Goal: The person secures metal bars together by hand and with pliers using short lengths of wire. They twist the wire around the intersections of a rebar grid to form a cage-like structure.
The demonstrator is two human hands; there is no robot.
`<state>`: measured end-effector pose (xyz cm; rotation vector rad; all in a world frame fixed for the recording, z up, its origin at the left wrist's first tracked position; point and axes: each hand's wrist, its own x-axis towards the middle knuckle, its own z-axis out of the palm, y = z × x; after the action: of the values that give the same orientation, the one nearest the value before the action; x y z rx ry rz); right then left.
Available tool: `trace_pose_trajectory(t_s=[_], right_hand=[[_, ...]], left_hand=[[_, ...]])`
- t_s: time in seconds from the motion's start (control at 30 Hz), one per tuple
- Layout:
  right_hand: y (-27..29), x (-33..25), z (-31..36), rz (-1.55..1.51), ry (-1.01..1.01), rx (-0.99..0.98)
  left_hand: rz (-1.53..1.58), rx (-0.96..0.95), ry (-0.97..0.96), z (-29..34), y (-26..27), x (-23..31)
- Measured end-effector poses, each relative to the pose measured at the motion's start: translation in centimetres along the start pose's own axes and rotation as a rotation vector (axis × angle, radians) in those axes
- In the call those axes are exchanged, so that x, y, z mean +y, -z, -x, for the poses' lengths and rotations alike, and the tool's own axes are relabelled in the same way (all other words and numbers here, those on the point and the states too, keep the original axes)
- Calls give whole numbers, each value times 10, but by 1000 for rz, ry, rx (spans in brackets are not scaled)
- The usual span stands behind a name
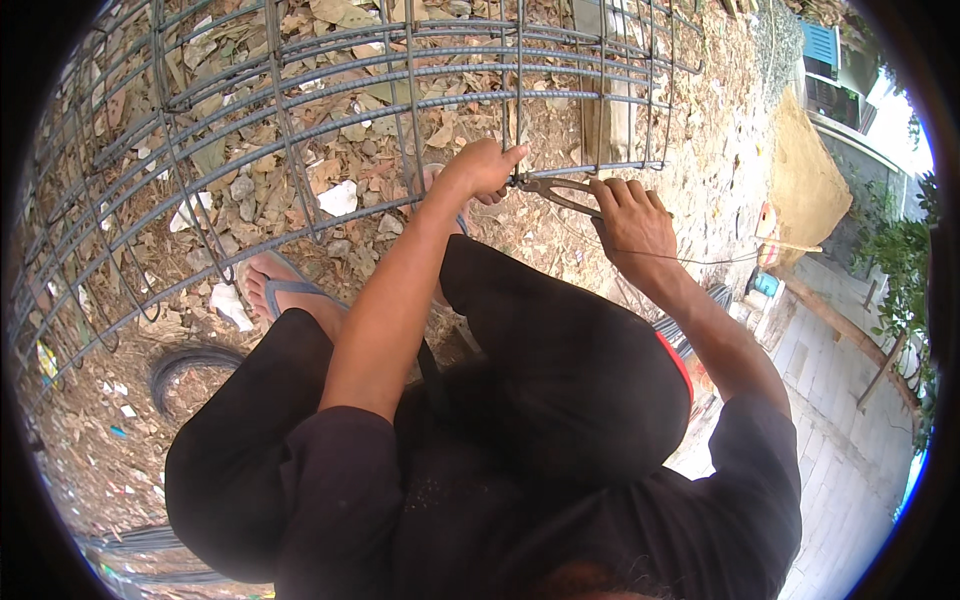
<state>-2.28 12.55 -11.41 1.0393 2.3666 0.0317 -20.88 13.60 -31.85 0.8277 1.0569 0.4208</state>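
A cage of steel rebar (pixel 340 75) stretches across the top of the head view, its long ribbed bars crossed by thinner ties. At the cage's near lower bar, my left hand (pixel 480 170) is closed around the crossing with a tie, thumb stretched along it. My right hand (pixel 635 225) grips the handles of dark metal pincers (pixel 562 194). Their jaws meet the same crossing, right beside my left fingers. A thin dark wire (pixel 710 261) runs across my right wrist and off to the right. What the jaws bite on is too small to tell.
Dry leaves and white rubble (pixel 340 198) cover the ground under the cage. A coil of black wire (pixel 190 375) lies near my sandalled foot (pixel 285 290). A wooden board (pixel 605 110) stands under the cage's right end. To the right are a sand-coloured heap (pixel 808 180) and a paved strip (pixel 830 370).
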Motion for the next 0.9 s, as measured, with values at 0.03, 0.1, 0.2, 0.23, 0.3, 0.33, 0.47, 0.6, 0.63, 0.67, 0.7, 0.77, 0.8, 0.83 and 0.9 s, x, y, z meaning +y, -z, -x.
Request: trace_pose_trajectory(t_s=[0.03,0.1,0.2,0.23,0.3,0.33,0.47,0.6,0.63,0.67,0.7,0.77,0.8,0.83,0.9], right_hand=[[0,-1,2,-14,11,-27],[1,-2,2,-68,-16,-117],[1,2,-8,-141,-90,-282],[1,4,-11,-214,-145,-453],[-1,6,-16,-1149,-572,-729],[-2,7,-17,-1324,-593,-758],[-9,3,-4,-989,-411,-721],[-24,3,9,-378,-117,-184],[-29,6,9,-280,-62,-69],[-33,10,8,-190,-17,-38],[-38,16,7,-197,-15,49],[-48,28,4,-1389,-399,-692],[-54,29,5,-1645,-513,-735],[-60,29,7,-1702,-452,-730],[-74,23,17,-1868,-449,-727]], left_hand=[[-6,-6,-1,0,0,0],[-25,-10,-9,1,1,2],[12,-13,-1,2,0,2],[3,-1,3,2,0,2],[9,-19,-12,1,1,1],[3,-21,-4,0,0,-1],[36,8,12,-5,-1,-8],[-106,157,-40,1,3,-4],[-117,153,-40,6,4,-1],[-302,304,-96,14,5,3],[-493,423,-124,22,6,8],[-516,388,-70,35,6,20],[-517,366,-20,41,3,24],[-535,340,11,46,-3,26],[-573,-5,99,53,-22,23]])
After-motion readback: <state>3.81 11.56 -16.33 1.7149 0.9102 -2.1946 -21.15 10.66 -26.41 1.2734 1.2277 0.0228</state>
